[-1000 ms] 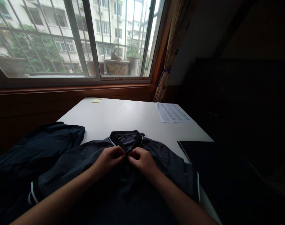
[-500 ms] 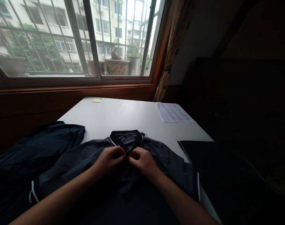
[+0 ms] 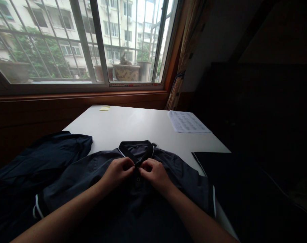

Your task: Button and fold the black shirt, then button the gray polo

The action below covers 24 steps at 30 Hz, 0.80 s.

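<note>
A dark polo shirt point(image 3: 85, 172) with white piping on its collar and sleeve cuffs lies front up, collar toward the window. Both hands meet at its placket, just below the collar point(image 3: 150, 150). My left hand point(image 3: 120, 170) pinches one edge of the placket between thumb and finger. Opposite it, my right hand point(image 3: 153, 172) pinches the other edge, fingertips nearly touching the left ones. A small button point(image 3: 138, 179) shows on the placket below the fingertips. Whatever lies right between the fingertips is too small and dark to make out.
The shirt lies on a white table point(image 3: 133, 121) by a barred window. Dark blue folded cloth point(image 3: 49, 148) lies left, another dark garment point(image 3: 234, 182) right. Printed sheets point(image 3: 188, 121) and a yellow sticky note point(image 3: 104, 108) lie toward the back. A curtain point(image 3: 177, 89) hangs beside the window.
Both hands stay at the placket with only slight finger movement. The button below them shows more plainly now. The shirt has hardly moved.
</note>
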Available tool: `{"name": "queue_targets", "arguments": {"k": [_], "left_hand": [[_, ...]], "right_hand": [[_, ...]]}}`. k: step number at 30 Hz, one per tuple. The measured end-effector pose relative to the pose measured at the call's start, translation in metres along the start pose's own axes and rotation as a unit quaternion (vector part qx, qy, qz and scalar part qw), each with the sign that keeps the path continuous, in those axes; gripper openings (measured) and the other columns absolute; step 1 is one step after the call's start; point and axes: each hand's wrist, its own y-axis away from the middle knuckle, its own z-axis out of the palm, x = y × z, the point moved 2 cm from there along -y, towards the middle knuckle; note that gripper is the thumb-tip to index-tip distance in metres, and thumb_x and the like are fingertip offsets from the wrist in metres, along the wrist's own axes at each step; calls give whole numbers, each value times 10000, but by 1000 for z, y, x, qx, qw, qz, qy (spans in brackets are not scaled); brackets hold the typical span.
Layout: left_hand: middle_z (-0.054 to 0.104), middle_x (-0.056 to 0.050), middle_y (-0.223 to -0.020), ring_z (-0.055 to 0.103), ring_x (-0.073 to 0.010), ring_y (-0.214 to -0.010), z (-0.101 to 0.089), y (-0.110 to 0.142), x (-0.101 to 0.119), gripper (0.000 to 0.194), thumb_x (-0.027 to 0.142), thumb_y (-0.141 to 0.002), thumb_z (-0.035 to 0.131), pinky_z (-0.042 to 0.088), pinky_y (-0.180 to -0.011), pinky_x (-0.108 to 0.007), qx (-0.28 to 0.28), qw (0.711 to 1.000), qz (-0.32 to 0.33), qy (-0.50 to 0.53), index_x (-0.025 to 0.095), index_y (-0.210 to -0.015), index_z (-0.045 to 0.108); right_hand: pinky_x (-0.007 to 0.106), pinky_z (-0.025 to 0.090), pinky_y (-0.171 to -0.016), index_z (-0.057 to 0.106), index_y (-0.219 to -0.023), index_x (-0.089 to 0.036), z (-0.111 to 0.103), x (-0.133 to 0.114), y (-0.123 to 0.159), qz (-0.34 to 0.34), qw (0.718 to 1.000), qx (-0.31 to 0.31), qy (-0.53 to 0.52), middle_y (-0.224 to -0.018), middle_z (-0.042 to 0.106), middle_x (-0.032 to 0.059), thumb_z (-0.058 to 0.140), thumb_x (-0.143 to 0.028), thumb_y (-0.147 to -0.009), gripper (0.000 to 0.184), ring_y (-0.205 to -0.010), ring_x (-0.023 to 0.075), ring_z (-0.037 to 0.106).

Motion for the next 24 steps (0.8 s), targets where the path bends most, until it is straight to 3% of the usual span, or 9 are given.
{"name": "queue_targets", "arguments": {"k": [13, 24], "left_hand": [[727, -22, -861, 661, -171, -771, 0, 2, 1, 153, 339, -890, 663, 482, -691, -258, -23, 999, 37, -11, 191, -915, 694], [731, -19, -832, 657, -165, -745, 1, 2, -1, 142, 321, -895, 653, 475, -662, -245, -14, 1000, 25, -12, 190, -872, 703]], "right_hand": [[248, 441, -657, 693, -735, -173, -3, -3, 1, 9, 1000, 0, -28, -726, 647, -6, 713, -149, -794, 67, -703, 144, 614], [242, 440, -645, 688, -728, -178, -5, -4, 0, 0, 999, -4, -33, -721, 638, -12, 718, -147, -794, 79, -688, 137, 605]]}}
